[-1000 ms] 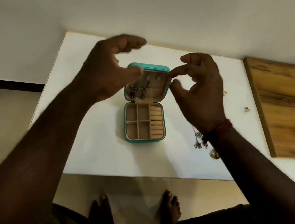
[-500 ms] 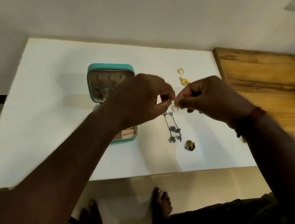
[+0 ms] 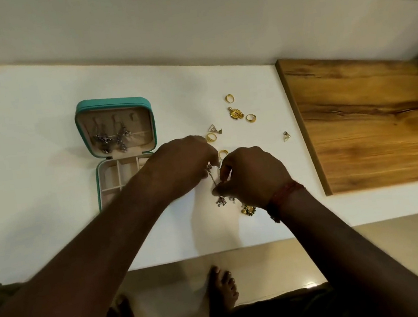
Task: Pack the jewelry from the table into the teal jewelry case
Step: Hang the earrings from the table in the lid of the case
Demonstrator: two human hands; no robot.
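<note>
Just right of the teal jewelry case [image 3: 111,103], we note both hands on the silver drop earrings [image 3: 220,201]. The left hand [image 3: 185,167] pinches the hook end and the right hand [image 3: 253,175] pinches lower down. We advise lifting them level, keeping the dangles untangled, and hooking them beside the hung pair [image 3: 111,141].

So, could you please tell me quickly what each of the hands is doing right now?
Left hand: pinching the top of the silver earrings.
Right hand: pinching the same earrings lower down.
</note>
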